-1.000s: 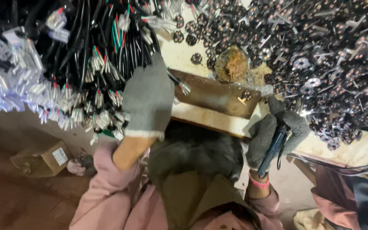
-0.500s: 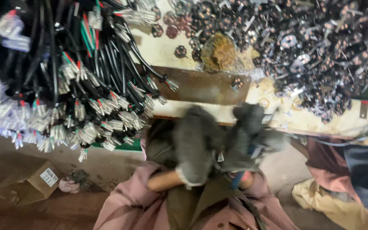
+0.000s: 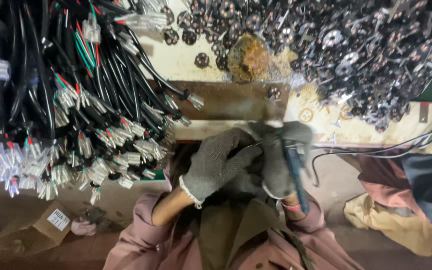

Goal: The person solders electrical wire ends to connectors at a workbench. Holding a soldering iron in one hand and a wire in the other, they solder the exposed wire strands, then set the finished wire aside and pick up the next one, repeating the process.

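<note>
**Gloved hands meet over a blue-handled tool at the bench edge**

Both hands, in grey knit gloves, come together at centre frame, just below the bench edge. The right hand (image 3: 281, 160) has its fingers wrapped shut around a blue-handled tool (image 3: 294, 175), the handle running down past the wrist — a grip that keeps the working end up near the other hand. The left hand (image 3: 216, 162) curls in against it from the left, fingers bent together toward the tool's tip; what they pinch there is blurred, so I cannot tell whether anything lies between them. A thin black wire (image 3: 376, 150) loops away to the right from the area of the hands.

The bundle of black cables (image 3: 76, 100) with clear plug ends hangs over the bench edge across the left half of the frame, ends dangling within easy reach of the left hand. A heap of small dark metal discs and stampings (image 3: 366, 45) fills the upper right, spread loose on the pale bench top (image 3: 186, 60). A rusty lump (image 3: 248, 57) sits at upper centre, above a brown metal plate (image 3: 226, 100).

At lower left, on the floor, lies a small brown cardboard box (image 3: 31, 232) with a white rectangular label on its upper face — tilted, slightly crushed. Yellowish cloth (image 3: 381, 220) lies at lower right.
</note>
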### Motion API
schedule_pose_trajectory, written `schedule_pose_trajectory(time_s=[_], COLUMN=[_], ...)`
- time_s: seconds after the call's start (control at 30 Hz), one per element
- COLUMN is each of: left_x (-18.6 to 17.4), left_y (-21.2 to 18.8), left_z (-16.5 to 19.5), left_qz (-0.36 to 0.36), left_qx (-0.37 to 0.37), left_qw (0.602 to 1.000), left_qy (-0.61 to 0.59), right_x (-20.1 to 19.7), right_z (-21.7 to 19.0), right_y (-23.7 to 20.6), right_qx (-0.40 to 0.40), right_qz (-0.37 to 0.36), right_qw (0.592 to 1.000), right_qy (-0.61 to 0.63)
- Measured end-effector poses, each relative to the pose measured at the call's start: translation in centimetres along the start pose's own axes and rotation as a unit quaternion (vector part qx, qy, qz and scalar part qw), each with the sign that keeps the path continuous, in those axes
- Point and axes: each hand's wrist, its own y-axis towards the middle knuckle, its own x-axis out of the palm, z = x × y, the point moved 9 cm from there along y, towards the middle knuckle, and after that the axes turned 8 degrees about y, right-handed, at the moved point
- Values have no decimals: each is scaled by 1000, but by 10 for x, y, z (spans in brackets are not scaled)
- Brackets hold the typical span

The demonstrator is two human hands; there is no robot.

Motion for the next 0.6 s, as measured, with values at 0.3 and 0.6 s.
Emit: schedule_pose_trajectory(time_s=[0.3, 0.6], left_x=[-27, -27], left_y=[24, 22], left_z=[-15, 15], left_qz=[124, 133], left_qx=[-29, 58], left_qw=[992, 987], left_qy=[-8, 64], right_x=[-7, 0], right_z=[5, -2], right_y=[35, 53], right_qx=[5, 53], right_qz=[-82, -119], right_qw=[995, 991], right_qy=[55, 13])
